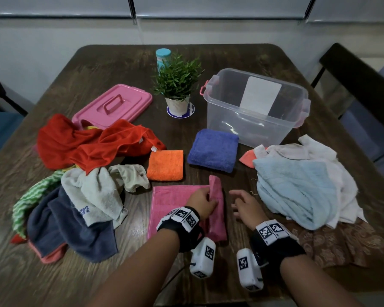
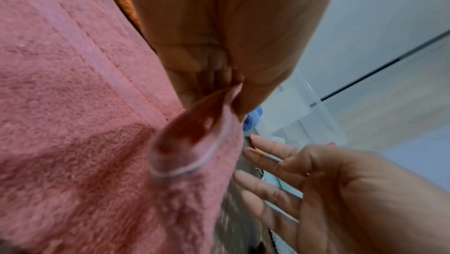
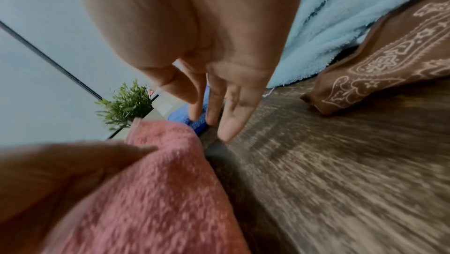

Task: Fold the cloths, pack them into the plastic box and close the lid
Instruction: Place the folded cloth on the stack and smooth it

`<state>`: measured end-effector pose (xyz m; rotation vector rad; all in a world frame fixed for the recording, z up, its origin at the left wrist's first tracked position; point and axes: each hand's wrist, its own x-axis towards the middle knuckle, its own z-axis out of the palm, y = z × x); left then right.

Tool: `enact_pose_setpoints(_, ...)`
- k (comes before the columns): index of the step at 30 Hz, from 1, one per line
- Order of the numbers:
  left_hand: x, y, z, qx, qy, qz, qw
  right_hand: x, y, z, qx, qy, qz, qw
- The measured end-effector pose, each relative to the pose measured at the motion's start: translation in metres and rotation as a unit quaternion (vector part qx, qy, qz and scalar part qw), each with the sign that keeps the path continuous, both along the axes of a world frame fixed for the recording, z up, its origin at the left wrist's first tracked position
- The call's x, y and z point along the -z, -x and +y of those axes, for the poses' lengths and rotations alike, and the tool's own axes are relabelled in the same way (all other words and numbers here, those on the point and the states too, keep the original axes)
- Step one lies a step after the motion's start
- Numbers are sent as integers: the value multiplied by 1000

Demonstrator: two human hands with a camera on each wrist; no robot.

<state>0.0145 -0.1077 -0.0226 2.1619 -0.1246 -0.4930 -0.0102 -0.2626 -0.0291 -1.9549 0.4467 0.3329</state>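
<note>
On the table [image 1: 208, 56] I count two folded cloths at 12 o'clock, one orange [image 1: 165, 165] and one blue [image 1: 213, 150], one clear box [image 1: 256, 108], one pink lid [image 1: 113, 106], one plant [image 1: 177, 85] and two hands.

A pink cloth [image 1: 175, 207] lies flat at 6 o'clock, its right edge lifted. Folded orange cloth [image 1: 165, 165] and blue cloth [image 1: 213, 150] sit centre. The clear plastic box [image 1: 256, 108] stands open at 1 o'clock, its pink lid [image 1: 113, 105] at 11.
</note>
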Motion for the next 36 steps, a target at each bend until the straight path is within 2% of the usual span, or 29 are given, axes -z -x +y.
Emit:
enact_pose_setpoints(4,-5,7,-11,28,103,9,994,2,-4,8,-20,62,-37,997)
enact_pose_setpoints(7,-3,12,0,25,126,14,992,1,-6,13,-57,145,-63,986)
enact_pose_setpoints(12,8,17,51,-10,84,-26,996,3,-8,27,-161,204,-129,957)
enact_pose_setpoints(19,12,11,89,-37,37,-58,997,14,-1,49,-289,274,-136,907)
enact_pose_setpoints(23,19,14,99,-46,16,-34,998,22,3,56,-354,331,-111,868)
enact_pose_setpoints(26,23,17,103,-45,10,-16,999,28,6,57,-380,352,-120,847)
enact_pose_setpoints(31,26,21,112,-46,26,3,999,28,6,61,-406,358,-134,830)
enact_pose_setpoints(36,32,22,123,-35,-15,32,999,35,3,66,-438,377,-129,806)
